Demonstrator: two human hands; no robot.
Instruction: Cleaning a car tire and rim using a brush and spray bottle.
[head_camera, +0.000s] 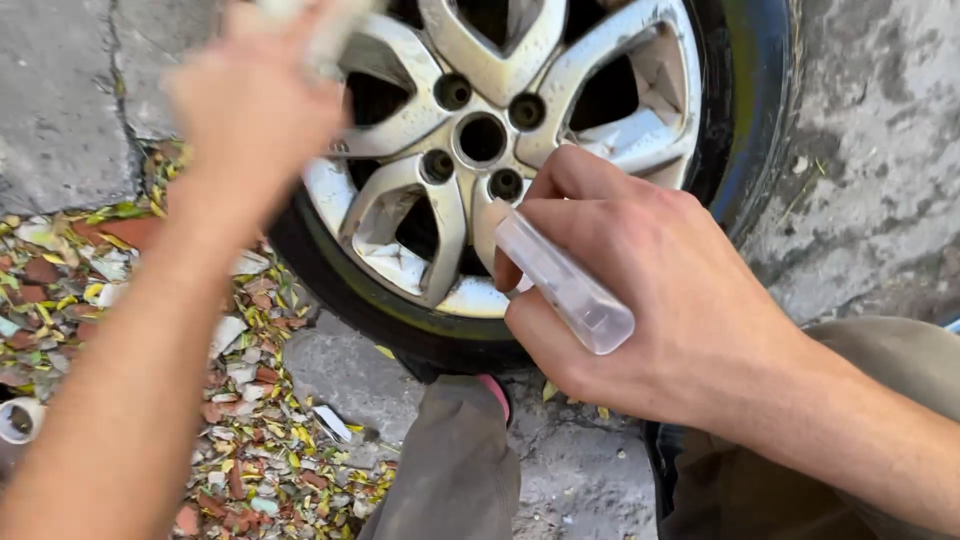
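Silver wheel (480, 140) lying on concrete, right hand (650, 300) over its lower rim clamped around a clear plastic tube (565, 280), blurred left hand (255, 95) above its left spokes gripping a pale cloth (325, 30)

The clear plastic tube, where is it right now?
The clear plastic tube sits centre-right in the head view, gripped in the right hand, just before the silver wheel.

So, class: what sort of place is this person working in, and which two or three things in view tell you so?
Probably outdoors, at a roadside or yard. A silver spoked alloy wheel in its black tyre stands on cracked grey concrete ground, beside a litter of dry leaves and broken bits. The right hand holds a clear plastic tube.
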